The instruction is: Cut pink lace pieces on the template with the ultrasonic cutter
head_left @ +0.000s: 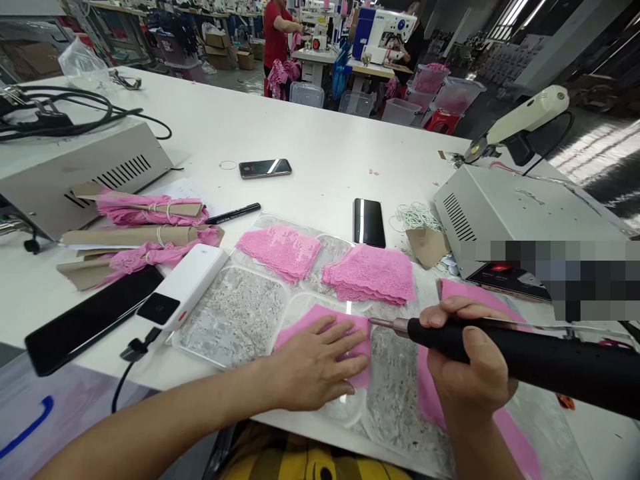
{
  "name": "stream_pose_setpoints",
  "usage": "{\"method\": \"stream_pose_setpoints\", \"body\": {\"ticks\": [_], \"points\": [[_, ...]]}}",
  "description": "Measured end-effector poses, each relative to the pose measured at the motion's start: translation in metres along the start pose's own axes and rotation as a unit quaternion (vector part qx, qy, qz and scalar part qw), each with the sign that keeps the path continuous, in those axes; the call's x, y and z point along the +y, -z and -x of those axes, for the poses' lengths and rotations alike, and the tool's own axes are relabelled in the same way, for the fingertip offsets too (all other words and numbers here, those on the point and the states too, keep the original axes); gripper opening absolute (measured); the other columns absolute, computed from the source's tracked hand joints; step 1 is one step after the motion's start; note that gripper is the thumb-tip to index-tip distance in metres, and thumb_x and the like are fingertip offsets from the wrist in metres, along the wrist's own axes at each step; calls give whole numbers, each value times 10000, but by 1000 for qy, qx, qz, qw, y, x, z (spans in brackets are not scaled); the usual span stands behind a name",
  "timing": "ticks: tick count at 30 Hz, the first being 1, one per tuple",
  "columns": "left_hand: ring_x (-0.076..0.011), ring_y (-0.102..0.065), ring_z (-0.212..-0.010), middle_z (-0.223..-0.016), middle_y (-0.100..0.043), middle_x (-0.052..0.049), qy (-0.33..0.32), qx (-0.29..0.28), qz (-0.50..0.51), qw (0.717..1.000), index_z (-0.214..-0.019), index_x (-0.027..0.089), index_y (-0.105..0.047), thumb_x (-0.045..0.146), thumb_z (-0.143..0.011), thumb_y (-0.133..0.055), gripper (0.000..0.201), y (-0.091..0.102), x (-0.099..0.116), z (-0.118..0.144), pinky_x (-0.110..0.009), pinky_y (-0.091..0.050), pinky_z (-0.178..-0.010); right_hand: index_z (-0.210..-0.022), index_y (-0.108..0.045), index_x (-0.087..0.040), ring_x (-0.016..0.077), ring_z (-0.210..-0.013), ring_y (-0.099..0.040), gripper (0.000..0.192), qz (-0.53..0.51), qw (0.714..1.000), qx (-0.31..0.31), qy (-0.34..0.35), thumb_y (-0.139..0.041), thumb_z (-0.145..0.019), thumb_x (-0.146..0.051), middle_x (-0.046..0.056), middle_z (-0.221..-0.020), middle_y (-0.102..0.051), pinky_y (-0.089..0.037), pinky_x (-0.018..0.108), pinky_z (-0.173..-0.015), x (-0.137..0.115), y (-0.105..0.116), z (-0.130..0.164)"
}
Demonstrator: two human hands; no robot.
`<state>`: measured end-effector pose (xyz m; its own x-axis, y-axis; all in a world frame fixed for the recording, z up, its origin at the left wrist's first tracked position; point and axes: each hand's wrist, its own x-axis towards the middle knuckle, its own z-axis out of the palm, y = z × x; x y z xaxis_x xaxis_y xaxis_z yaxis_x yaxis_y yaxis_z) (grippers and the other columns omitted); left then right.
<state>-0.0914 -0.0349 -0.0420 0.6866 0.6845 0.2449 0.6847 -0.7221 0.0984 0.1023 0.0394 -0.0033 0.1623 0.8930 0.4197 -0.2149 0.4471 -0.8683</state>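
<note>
My left hand point(313, 363) lies flat, fingers spread, pressing a pink piece of fabric point(300, 328) onto a scratched clear plate point(390, 393) near the table's front edge. My right hand point(467, 363) grips the black handle of a hot cutting tool point(525, 357). Its metal tip point(383, 323) touches the right edge of that pink piece, just beyond my left fingertips. More pink fabric point(510, 437) lies under my right wrist.
Two stacks of pink lace point(281, 250) point(370, 273) lie behind the plate. A white power bank point(183, 287), black phones point(369, 222) point(265, 167), a pen point(233, 214) and bundled lace point(150, 210) sit left. Grey boxes point(500, 220) point(85, 173) flank the work area. People sew behind.
</note>
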Motion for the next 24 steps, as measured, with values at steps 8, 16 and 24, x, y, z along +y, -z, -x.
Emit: {"method": "stream_pose_setpoints", "body": {"ticks": [8,16,24], "points": [[-265,-460,-1271,-1362,-541,-97,-6,15,27,999,-1217,182,-590,459,-973,-452,393,-4,0,0,-398,-349,-1052,-728,-572,-195,121,-573,-512,138,-20,998,34,-46,-594,-610,-264,-3,-777,-547,-478,336,-551,-12,-12,-3],[-277,-453,-1259,-1331,-552,-106,-5,37,43,998,-1186,185,-614,444,-973,-442,377,-11,1,3,-426,-365,-1002,-784,-583,-206,125,-605,-526,166,-49,994,-61,-71,-647,-657,-293,-4,-810,-551,-506,347,-589,-3,-52,2],[-253,-470,-1188,-1286,-558,-91,-2,68,40,997,-1137,201,-626,462,-980,-422,366,-14,2,4,-414,-343,-1008,-812,-585,-202,120,-634,-541,123,-57,990,-111,-59,-630,-709,-253,4,-845,-555,-516,334,-596,9,-65,11]]}}
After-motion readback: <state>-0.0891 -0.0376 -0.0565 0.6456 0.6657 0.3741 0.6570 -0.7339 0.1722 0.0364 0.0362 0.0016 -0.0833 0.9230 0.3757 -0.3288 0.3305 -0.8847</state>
